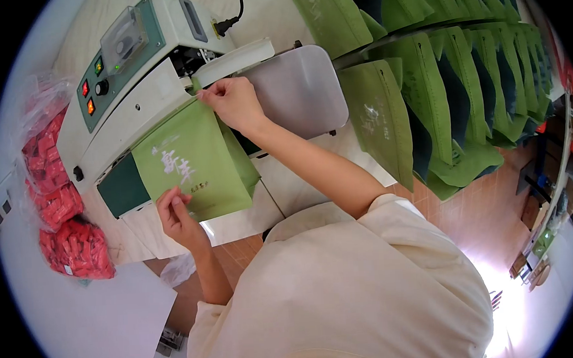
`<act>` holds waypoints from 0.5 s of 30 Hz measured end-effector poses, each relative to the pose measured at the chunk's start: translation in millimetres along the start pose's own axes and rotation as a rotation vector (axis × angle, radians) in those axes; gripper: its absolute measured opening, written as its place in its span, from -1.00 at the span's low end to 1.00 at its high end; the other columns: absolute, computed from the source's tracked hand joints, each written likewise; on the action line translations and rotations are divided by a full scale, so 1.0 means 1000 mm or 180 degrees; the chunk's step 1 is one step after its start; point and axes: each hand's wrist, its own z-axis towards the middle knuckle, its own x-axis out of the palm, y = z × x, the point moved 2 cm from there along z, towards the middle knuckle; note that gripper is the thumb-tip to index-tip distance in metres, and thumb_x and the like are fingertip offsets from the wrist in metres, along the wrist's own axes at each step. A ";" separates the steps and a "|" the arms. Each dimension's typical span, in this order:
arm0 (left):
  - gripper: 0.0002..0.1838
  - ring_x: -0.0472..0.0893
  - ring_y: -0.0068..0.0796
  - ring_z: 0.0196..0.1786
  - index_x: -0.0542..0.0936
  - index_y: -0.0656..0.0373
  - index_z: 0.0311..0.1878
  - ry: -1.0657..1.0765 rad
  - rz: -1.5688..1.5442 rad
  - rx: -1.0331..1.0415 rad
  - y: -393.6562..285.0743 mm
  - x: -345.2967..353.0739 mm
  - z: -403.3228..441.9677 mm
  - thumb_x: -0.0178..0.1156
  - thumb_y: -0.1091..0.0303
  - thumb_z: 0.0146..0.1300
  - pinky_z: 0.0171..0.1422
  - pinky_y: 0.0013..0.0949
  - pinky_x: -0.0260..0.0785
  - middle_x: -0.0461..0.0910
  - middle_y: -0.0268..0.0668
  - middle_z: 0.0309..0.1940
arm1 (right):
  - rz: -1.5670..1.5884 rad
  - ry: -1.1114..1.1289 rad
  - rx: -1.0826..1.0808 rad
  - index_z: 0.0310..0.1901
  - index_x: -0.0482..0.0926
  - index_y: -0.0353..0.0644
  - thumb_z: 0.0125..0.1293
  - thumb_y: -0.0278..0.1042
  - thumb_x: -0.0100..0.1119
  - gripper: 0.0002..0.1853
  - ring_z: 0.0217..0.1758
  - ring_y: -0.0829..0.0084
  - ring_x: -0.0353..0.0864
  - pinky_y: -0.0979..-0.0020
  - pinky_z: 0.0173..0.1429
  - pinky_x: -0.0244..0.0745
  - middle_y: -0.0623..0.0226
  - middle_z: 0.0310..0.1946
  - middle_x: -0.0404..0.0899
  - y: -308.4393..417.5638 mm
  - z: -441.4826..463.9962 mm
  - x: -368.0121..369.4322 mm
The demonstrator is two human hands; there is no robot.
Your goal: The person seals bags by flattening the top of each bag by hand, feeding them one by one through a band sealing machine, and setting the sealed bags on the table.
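A green printed pouch (pixel 198 167) hangs with its top edge in the slot of a band sealing machine (pixel 137 112). My right hand (pixel 236 105) is closed in a pinch at the pouch's upper right corner, close to the machine's slot. My left hand (pixel 181 217) is at the pouch's lower left edge, its fingers curled and closed against it. The pouch bulges at its right side and bottom. Part of its top is hidden inside the machine.
Rows of green pouches (pixel 450 92) stand at the right. A grey metal plate (pixel 298 87) is beside the sealer. Red packets in clear bags (pixel 76 248) lie at the left. A black power cord (pixel 228 24) plugs into the machine's back. Lit switches (pixel 90 107) show on its panel.
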 end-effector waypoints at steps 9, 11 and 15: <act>-0.85 0.45 -0.56 -0.29 0.53 0.29 -0.16 -0.0050 -0.0213 0.0077 0.002 -0.012 -0.005 -0.04 0.50 0.35 -0.16 -0.52 0.35 0.45 -0.27 -0.19 | 0.0144 0.0597 0.0388 -0.48 0.59 -0.39 0.21 -0.27 0.21 -0.71 -0.66 0.56 0.44 0.46 -0.49 0.42 0.33 -0.69 0.52 0.004 0.002 0.005; -0.85 0.45 -0.56 -0.29 0.53 0.28 -0.16 -0.0062 -0.0219 0.0103 0.000 -0.018 -0.007 -0.04 0.50 0.35 -0.16 -0.51 0.36 0.45 -0.27 -0.19 | -0.0676 0.0564 -0.0137 -0.48 0.58 -0.35 0.25 -0.20 0.15 -0.67 -0.67 0.50 0.47 0.42 -0.48 0.45 0.32 -0.69 0.51 0.020 0.000 -0.013; -0.86 0.45 -0.56 -0.29 0.52 0.28 -0.17 -0.0289 -0.0496 0.0032 0.003 -0.031 -0.017 -0.04 0.50 0.35 -0.17 -0.52 0.35 0.44 -0.27 -0.21 | -0.2511 -0.1238 -0.2462 -0.27 0.59 -0.19 0.17 -0.22 0.20 -0.78 -0.25 0.20 0.51 0.26 -0.11 0.42 0.24 -0.42 0.57 0.101 -0.035 -0.095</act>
